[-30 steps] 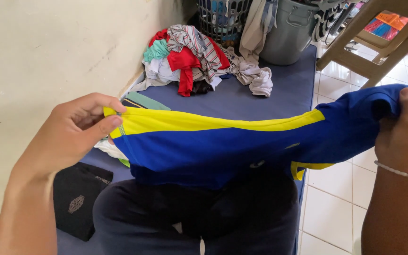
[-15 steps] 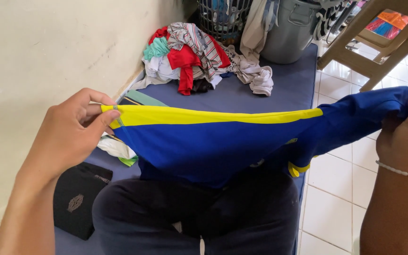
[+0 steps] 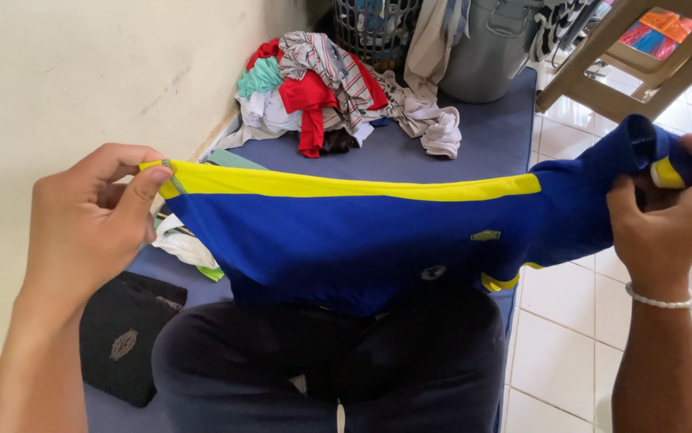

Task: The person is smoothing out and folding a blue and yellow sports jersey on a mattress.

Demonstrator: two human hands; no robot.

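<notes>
A blue shirt with a yellow band [image 3: 362, 232] is stretched across in front of me, above my lap in dark trousers. My left hand [image 3: 89, 220] pinches its yellow corner at the left. My right hand [image 3: 666, 220], with a white bead bracelet on the wrist, grips the bunched blue and yellow end at the right. The shirt's lower part hangs onto my knees.
A heap of mixed clothes [image 3: 322, 88] lies on the blue mat [image 3: 474, 144] ahead, by a wire laundry basket [image 3: 374, 28] and a grey bucket [image 3: 490, 48]. A black folded item [image 3: 125, 337] lies at my left by the wall. A beige stool [image 3: 642, 56] stands on white tiles at right.
My left hand has drawn the yellow corner further left. My right hand has shifted its grip inward and now bunches the shirt's end, with a yellow trim showing.
</notes>
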